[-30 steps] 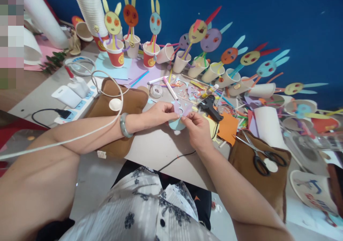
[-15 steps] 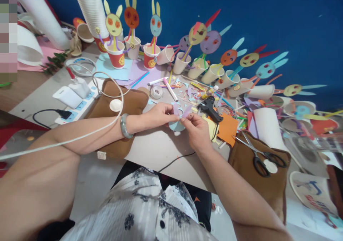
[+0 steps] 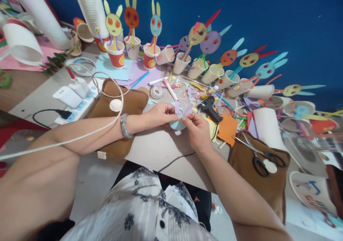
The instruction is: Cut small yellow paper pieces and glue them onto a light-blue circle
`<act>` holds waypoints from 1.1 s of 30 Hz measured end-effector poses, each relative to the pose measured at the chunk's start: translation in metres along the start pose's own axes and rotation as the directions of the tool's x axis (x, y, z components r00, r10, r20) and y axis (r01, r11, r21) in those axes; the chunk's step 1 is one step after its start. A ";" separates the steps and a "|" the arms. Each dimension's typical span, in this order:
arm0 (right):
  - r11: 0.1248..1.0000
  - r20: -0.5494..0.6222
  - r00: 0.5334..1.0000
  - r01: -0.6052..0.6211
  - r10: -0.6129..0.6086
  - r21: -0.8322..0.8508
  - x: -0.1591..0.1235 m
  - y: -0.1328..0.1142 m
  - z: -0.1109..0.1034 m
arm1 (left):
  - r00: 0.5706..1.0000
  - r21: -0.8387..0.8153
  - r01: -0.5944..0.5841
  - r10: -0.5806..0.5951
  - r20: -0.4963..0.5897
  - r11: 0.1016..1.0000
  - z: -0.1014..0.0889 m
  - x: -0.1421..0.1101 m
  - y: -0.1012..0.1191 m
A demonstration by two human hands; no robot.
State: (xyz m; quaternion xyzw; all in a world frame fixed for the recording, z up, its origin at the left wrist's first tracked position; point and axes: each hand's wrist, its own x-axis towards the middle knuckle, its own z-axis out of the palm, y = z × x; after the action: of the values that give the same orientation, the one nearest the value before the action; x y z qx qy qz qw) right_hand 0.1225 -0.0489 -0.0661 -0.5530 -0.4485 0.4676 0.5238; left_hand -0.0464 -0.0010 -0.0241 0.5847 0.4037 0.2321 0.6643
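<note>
Just above the table's front part, both hands meet at a light blue paper disc (image 3: 177, 124) with purple paper ears (image 3: 187, 110) at its top. My left hand (image 3: 163, 114) pinches the upper left of this paper piece between thumb and fingers. On the opposite side my right hand (image 3: 197, 128) is closed in a pinch where an ear meets the disc. The fingertips hide the join. A black glue gun (image 3: 210, 109) lies right behind my right hand. Paper scraps (image 3: 191, 92) and a pink-capped marker (image 3: 170, 88) are beyond the hands.
Paper cups (image 3: 116, 57) with rabbit-faced figures line the blue wall. Scissors (image 3: 258, 157) rest on a brown pad (image 3: 241, 169) at right. A white cable (image 3: 80, 139) crosses over my left forearm from the power strip (image 3: 77, 108). Orange paper (image 3: 227, 130) lies near the glue gun.
My hands stay almost in place, both still pinching the paper piece. The piece has shifted very slightly to the right. Everything else on the table is unmoved.
</note>
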 end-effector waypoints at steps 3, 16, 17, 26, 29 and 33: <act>1.000 0.001 1.000 0.003 -0.003 -0.025 0.000 0.000 0.000 | 1.000 -0.011 -0.001 0.001 -0.009 1.000 0.000 0.001 -0.002; 0.999 -0.041 0.999 0.035 -0.036 -0.014 0.003 0.003 -0.003 | 0.999 0.006 -0.032 0.032 -0.034 0.999 -0.002 0.003 -0.007; 0.999 -0.048 0.998 0.036 -0.037 -0.014 0.003 0.003 -0.003 | 0.999 0.002 -0.030 0.030 -0.034 1.000 -0.002 0.003 -0.007; 1.000 -0.069 0.997 0.023 -0.022 0.015 0.004 0.004 -0.003 | 0.998 0.003 -0.009 0.010 -0.063 1.000 -0.001 0.001 -0.004; 1.000 -0.072 0.997 0.023 -0.023 0.002 0.003 0.004 -0.003 | 0.998 -0.007 -0.009 0.009 -0.062 1.000 -0.001 0.001 -0.004; 1.000 -0.083 0.996 0.025 -0.024 0.015 0.003 0.003 -0.003 | 0.998 -0.016 -0.018 0.017 -0.066 1.000 -0.001 0.001 -0.004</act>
State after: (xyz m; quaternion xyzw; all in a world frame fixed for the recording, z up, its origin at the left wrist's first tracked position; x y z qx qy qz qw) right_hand 0.1259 -0.0466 -0.0692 -0.5622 -0.4292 0.4414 0.5521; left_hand -0.0474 -0.0008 -0.0277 0.5748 0.4180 0.2604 0.6535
